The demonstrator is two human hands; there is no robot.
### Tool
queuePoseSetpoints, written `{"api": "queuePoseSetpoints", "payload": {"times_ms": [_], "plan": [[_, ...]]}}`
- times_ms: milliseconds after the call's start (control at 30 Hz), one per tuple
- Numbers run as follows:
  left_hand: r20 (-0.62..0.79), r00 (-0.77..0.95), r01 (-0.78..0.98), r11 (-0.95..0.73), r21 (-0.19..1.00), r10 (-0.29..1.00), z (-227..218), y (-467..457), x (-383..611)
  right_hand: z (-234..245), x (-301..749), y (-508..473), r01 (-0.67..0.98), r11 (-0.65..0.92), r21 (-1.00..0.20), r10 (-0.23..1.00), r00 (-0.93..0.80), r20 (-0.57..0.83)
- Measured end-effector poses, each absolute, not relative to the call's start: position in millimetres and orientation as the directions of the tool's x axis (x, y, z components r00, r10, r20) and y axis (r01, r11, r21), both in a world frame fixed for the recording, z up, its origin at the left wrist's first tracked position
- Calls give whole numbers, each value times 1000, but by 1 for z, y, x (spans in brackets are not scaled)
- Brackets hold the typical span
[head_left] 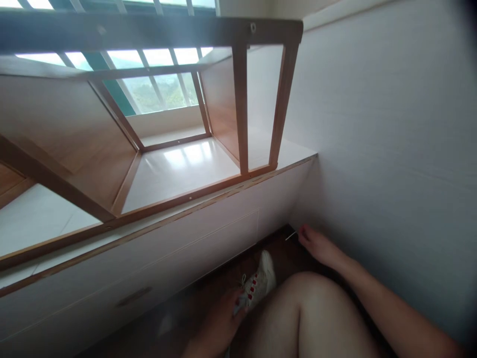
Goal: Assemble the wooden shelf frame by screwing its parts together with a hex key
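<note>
My left hand [219,323] reaches down at the bottom centre and grips the near end of a white shoe with red marks [259,283] on the dark wooden floor. My bare knee [316,308] rises just to its right. Farther right, my right hand [316,246] stretches into the corner between the white cabinet and the wall, its fingertips pinched on a thin white stick-like thing [291,235] near the floor. What that thin thing is I cannot tell.
A low white cabinet with drawers [179,258] runs along the left under a window ledge. A wooden frame with slats [242,104] lies on the ledge. A white wall [391,124] closes the right side. The floor strip is narrow.
</note>
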State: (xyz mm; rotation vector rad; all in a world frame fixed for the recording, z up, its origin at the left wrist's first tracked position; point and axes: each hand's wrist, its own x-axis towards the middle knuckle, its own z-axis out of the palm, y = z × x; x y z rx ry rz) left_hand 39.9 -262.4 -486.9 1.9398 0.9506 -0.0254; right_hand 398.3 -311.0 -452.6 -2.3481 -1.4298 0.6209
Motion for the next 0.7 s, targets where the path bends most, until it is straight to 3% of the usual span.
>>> {"api": "queuePoseSetpoints", "payload": {"times_ms": [167,300,500,600,700], "plan": [[-113,711,256,-106,961,695,-436,-262,81,-386,311,-321,848,-234,-475,971,227,-72],[-45,754,94,-40,995,655,-400,-268,91,-357,258,-333,918,-141,-370,990,125,-68],[42,716,-13,-47,999,697,-397,-281,72,-340,227,-347,977,-86,-194,995,74,-70],[39,723,-76,24,997,690,-404,-282,62,-333,224,-351,978,130,-160,992,-129,16],[32,768,-109,81,991,640,-410,-281,51,-323,223,-350,904,424,-58,900,-413,140]]}}
